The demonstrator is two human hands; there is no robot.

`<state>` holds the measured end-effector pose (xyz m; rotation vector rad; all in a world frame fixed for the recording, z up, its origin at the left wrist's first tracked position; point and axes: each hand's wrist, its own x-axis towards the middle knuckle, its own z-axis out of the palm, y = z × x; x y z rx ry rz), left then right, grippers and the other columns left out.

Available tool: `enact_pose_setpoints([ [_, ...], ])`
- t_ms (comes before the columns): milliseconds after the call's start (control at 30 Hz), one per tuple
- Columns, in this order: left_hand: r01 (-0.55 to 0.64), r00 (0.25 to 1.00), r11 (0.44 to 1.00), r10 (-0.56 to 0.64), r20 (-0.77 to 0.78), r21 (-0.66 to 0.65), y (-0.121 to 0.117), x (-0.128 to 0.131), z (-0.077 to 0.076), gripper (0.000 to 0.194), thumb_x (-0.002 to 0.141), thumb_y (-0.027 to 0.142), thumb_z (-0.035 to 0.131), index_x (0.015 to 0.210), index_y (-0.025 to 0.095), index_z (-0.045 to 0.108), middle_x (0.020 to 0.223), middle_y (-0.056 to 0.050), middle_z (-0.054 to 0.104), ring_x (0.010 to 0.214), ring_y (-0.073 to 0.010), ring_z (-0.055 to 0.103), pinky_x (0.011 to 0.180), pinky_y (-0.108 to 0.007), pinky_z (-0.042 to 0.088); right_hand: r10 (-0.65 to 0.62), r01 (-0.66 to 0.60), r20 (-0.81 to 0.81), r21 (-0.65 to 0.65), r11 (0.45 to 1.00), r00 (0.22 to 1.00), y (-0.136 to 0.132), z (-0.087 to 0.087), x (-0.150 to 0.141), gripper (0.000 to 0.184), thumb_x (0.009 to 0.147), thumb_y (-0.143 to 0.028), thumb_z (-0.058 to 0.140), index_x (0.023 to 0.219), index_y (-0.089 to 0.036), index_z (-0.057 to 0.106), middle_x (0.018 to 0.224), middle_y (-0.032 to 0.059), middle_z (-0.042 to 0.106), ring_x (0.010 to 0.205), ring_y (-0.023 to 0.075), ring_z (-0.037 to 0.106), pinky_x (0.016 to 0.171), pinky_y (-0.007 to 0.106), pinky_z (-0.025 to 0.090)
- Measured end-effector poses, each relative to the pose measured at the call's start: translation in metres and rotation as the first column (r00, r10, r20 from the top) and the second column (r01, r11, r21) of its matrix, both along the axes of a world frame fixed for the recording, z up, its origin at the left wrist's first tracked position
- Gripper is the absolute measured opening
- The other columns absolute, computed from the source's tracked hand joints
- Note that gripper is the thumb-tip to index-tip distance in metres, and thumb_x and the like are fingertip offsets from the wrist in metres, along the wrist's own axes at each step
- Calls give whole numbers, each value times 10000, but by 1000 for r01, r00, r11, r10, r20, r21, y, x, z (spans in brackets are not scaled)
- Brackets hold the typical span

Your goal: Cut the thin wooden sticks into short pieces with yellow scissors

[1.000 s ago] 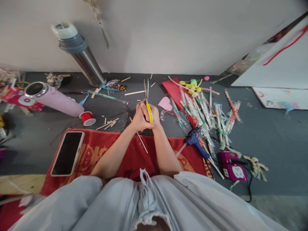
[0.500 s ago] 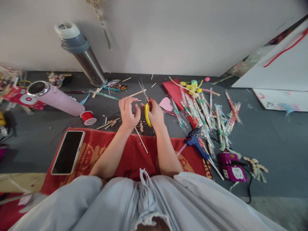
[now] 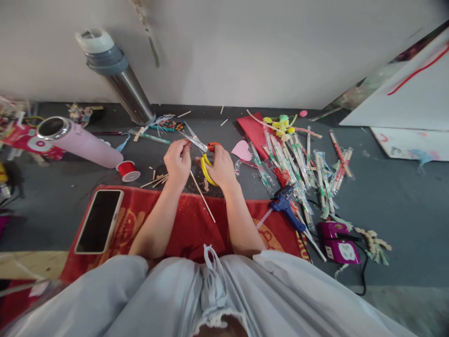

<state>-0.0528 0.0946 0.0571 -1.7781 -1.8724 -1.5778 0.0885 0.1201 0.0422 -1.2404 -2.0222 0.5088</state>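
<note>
My right hand (image 3: 221, 167) has its fingers in the yellow and orange handles of a pair of scissors (image 3: 200, 146). The blades stand apart and point up and to the left, over the fingertips of my left hand (image 3: 177, 161). Those left fingers are pinched together close to the blades; what they hold, if anything, is too small to make out. Below and between the hands a thin wooden stick (image 3: 202, 196) lies slanted, partly on the red cloth (image 3: 196, 220). Short cut sticks (image 3: 159, 179) lie beside my left wrist.
To the left stand a pink bottle (image 3: 84, 142), a steel flask (image 3: 129, 89), a red ribbon spool (image 3: 128, 171) and a phone (image 3: 100, 222). On the right are a pink paper heart (image 3: 242, 150), several wrapped sticks (image 3: 291, 164), a blue glue gun (image 3: 286, 208) and a purple box with a cable (image 3: 338, 243).
The scissors have swung leftward and their blades have spread, now reaching over my left fingers. My left hand has shifted slightly left and down, its fingers closing into a pinch.
</note>
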Motion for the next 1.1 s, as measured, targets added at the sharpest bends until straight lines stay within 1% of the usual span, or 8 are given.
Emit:
enact_pose_setpoints([
  [200, 21, 985, 999, -17, 174, -25, 0, 9, 1, 142, 879, 215, 512, 783, 199, 617, 748, 5, 682, 719, -123, 642, 705, -244, 506, -8, 8, 20, 9, 1000, 1000, -1, 2, 0, 619, 832, -711, 463, 1065, -140, 505, 1054, 165, 619, 1026, 293, 577, 945, 463, 451],
  [300, 56, 948, 998, -40, 316, -40, 0, 16, 0, 168, 906, 289, 491, 821, 206, 610, 723, 13, 664, 662, -117, 632, 610, -229, 500, 21, -20, 22, -42, 999, 1000, -4, 5, -3, 594, 854, -680, 454, 1094, -139, 490, 1075, 172, 604, 1059, 300, 564, 965, 471, 439],
  [367, 75, 929, 995, -47, 368, -62, 0, 18, -1, 190, 920, 326, 474, 846, 211, 606, 740, 11, 665, 656, -118, 633, 570, -224, 498, 41, -38, 28, -83, 996, 999, -5, 7, -4, 578, 866, -659, 452, 1115, -138, 479, 1081, 175, 595, 1078, 303, 558, 969, 475, 436],
  [433, 70, 937, 995, -39, 347, -78, 0, 17, 0, 193, 919, 326, 475, 836, 212, 606, 745, 9, 669, 669, -121, 635, 590, -229, 509, 44, -41, 37, -97, 994, 998, -6, 7, -4, 578, 862, -654, 465, 1117, -136, 477, 1086, 178, 591, 1091, 307, 554, 978, 478, 430],
  [567, 61, 972, 994, -37, 233, -96, 0, 11, 5, 187, 908, 274, 486, 796, 208, 621, 736, 7, 685, 703, -125, 646, 689, -245, 519, 31, -28, 29, -81, 996, 999, -4, 8, 0, 592, 838, -683, 484, 1092, -148, 492, 1087, 172, 603, 1087, 306, 559, 983, 474, 428],
  [700, 85, 977, 990, -60, 206, -115, 1, 8, 6, 188, 903, 254, 484, 825, 205, 648, 763, -2, 707, 730, -135, 660, 732, -260, 518, 28, -27, 8, -101, 994, 1000, -3, 9, 2, 610, 828, -696, 492, 1085, -143, 504, 1083, 166, 619, 1065, 293, 579, 973, 445, 441],
  [900, 103, 983, 989, -85, 163, -107, 2, 4, 5, 196, 896, 229, 479, 832, 195, 661, 780, -11, 713, 750, -142, 661, 740, -266, 511, 40, -41, -14, -115, 993, 999, -4, 8, 2, 652, 830, -706, 478, 1126, -125, 513, 1089, 173, 633, 1061, 298, 587, 964, 458, 449],
  [1100, 106, 992, 985, -95, 84, -136, 2, -1, 4, 208, 907, 235, 467, 833, 202, 658, 777, -12, 703, 755, -143, 652, 746, -273, 503, 54, -59, -38, -136, 989, 998, -4, 8, 3, 643, 816, -686, 524, 1143, -132, 530, 1105, 162, 641, 1054, 276, 599, 958, 432, 454],
])
